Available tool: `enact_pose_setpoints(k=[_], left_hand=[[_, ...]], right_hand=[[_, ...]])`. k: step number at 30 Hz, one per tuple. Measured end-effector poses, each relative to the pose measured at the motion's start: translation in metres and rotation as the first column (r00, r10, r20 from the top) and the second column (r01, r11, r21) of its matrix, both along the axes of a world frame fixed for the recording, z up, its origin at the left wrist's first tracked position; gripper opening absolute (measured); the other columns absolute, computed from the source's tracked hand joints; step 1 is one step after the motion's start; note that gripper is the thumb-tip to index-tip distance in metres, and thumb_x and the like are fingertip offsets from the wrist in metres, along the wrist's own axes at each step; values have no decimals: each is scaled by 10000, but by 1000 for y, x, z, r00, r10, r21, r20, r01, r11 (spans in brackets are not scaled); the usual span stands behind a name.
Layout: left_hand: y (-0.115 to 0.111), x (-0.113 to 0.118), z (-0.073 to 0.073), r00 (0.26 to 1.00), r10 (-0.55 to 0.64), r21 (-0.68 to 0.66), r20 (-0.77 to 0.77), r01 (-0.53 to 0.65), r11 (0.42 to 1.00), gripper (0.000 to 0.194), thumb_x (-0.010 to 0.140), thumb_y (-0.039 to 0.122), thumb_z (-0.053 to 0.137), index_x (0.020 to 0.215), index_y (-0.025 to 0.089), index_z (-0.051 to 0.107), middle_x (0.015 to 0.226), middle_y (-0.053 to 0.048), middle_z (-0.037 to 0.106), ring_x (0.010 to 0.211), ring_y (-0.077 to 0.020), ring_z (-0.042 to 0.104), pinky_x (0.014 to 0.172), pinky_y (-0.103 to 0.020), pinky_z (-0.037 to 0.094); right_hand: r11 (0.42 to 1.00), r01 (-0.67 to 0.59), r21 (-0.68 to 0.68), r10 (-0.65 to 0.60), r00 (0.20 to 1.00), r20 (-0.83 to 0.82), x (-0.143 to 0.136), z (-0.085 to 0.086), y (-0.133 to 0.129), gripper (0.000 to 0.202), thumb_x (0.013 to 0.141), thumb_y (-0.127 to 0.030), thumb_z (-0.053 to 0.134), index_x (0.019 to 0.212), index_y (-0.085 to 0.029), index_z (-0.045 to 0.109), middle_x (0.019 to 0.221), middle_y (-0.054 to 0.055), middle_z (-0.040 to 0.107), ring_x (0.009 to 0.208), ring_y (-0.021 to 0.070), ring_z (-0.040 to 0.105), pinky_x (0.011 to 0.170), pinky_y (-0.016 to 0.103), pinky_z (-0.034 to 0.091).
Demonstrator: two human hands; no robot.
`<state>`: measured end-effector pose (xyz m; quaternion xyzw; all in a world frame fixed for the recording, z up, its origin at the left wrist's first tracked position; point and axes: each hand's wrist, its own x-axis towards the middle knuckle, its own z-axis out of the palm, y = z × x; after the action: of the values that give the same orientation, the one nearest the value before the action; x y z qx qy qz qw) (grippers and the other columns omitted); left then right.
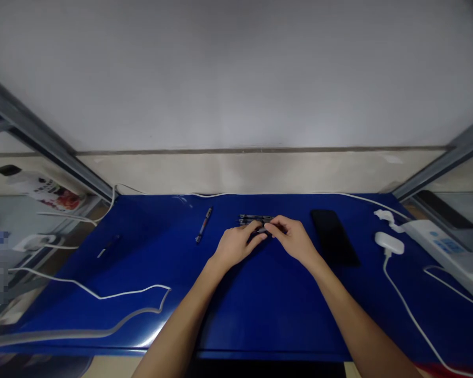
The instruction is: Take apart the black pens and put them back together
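Observation:
Several dark pens (256, 217) lie side by side on the blue tabletop (268, 304), just beyond my hands. My left hand (238, 245) has its thumb and fingers closed on the left part of a dark pen (262, 230). On the same pen's other end, my right hand (294, 236) is pinched, with its fingers partly covering the pen. One more pen (204, 224) lies apart, slanted, to the left of my left hand. To the right of my right hand is a black phone (334, 237), lying flat.
A dark pen-like item (109, 245) rests at far left. White cable (134, 292) crosses the left side. A white charger (389, 243) and power strip (445, 247) sit at right. A bottle (47, 189) lies beyond the left frame post. A wall (260, 173) closes the back.

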<state>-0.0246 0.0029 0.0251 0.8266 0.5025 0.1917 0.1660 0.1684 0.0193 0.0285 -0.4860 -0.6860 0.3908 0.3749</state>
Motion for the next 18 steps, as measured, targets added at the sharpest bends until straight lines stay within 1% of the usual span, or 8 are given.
enact_pose_setpoints(k=[2,3,5,7,9,11,14,18], left_hand=[[0,0,0,999,-36,7,15,36,999,391,993,509,345,1241,286,551,1065,-23,706,919,-186,679,745,-252,474],[0,0,0,999,-32,4,15,32,999,392,1002,497,318,1216,281,565,1059,-25,707,926,-189,679,752,-254,474],[0,0,0,1000,17,-13,4,-17,1000,435,1023,463,234,1124,254,602,989,-30,715,896,-194,686,731,-258,470],[2,-1,0,998,61,-34,-9,-62,998,470,1028,449,194,1073,234,609,912,-32,716,840,-198,691,692,-257,462],[2,-2,0,999,52,-40,-11,-52,998,434,1011,496,262,1122,237,592,892,-27,715,820,-199,691,671,-250,455],[2,-3,0,1000,7,-27,0,-7,1000,410,980,540,353,1190,261,566,928,-19,715,840,-195,689,677,-242,455],[1,-2,-1,999,-35,3,29,35,999,368,993,509,348,1182,283,569,992,-10,711,872,-178,681,706,-234,452],[1,0,-3,1000,-6,-18,12,6,1000,434,1023,472,238,1007,243,606,821,-1,699,736,-166,665,630,-235,415]], right_hand=[[999,24,39,-26,998,50,0,1,-1,359,914,-441,551,656,-194,591,597,0,579,558,139,532,534,264,397],[999,16,38,-18,999,42,0,1,-1,343,916,-440,548,677,-197,593,601,-2,579,554,139,533,531,263,397],[999,-28,21,28,1000,-14,-1,1,-1,230,901,-420,580,815,-211,625,673,-5,618,587,143,561,561,262,425],[998,-56,25,57,997,-50,-1,-1,0,178,883,-402,610,919,-229,633,755,-1,653,638,149,589,609,268,452],[998,-48,42,48,999,-21,-1,-2,0,185,882,-409,609,877,-226,638,757,4,660,642,152,586,614,269,448],[998,-7,66,4,999,44,0,-2,0,248,882,-432,601,766,-214,619,673,-2,630,579,144,543,552,261,405],[993,13,118,-28,991,129,0,0,-2,343,898,-447,571,655,-205,581,579,-10,571,521,134,483,501,260,338],[989,-23,148,5,993,120,-2,5,-5,259,905,-430,570,774,-214,624,646,-6,610,555,140,517,513,254,356]])
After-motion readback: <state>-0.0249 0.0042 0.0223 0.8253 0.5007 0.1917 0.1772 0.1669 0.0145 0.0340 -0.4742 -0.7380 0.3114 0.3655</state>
